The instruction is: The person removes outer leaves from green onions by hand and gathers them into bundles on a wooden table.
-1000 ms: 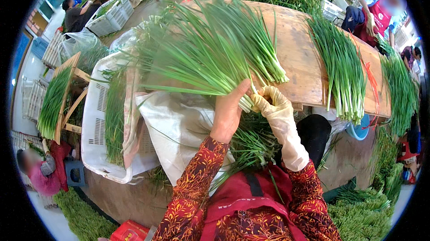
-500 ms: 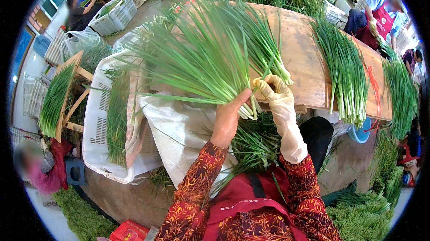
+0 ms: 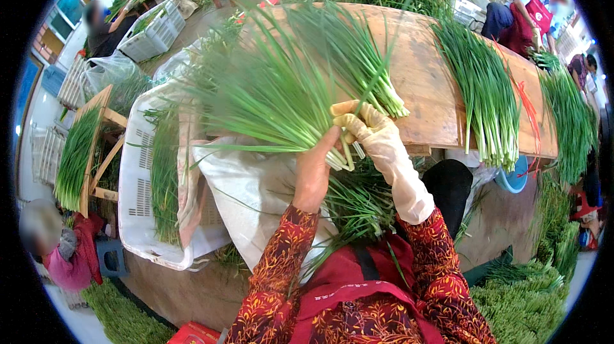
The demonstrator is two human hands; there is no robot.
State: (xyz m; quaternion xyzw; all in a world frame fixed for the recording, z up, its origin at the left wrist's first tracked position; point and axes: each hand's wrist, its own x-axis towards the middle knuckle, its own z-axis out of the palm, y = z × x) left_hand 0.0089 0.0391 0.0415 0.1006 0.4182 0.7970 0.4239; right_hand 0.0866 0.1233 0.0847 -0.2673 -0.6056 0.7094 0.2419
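My bare left hand (image 3: 313, 174) is closed round the lower stalks of a fanned bunch of garlic chives (image 3: 281, 104), whose green leaves spread up and left. My right hand (image 3: 374, 130), in a cream rubber glove, meets it at the stalk ends with fingers pinched. A single chive blade rises from between the gloved fingers, though its lower end is hidden. Just beyond, a smaller pile of chives (image 3: 368, 66) lies on the wooden table (image 3: 422, 82), pale ends toward me. Loose chives (image 3: 361, 200) rest below my hands, over my lap.
At left stands a white plastic crate (image 3: 136, 184) holding chives, with a white sheet (image 3: 240, 184) beside it. Neat chive bundles (image 3: 486, 94) and red ties (image 3: 529, 110) lie on the table's right. A blue basin (image 3: 511, 181) sits below. Other people work around the room.
Both hands have shifted slightly left. My gloved fingers have moved onto the stalk ends beside my left thumb, and a blade now stands up from them.
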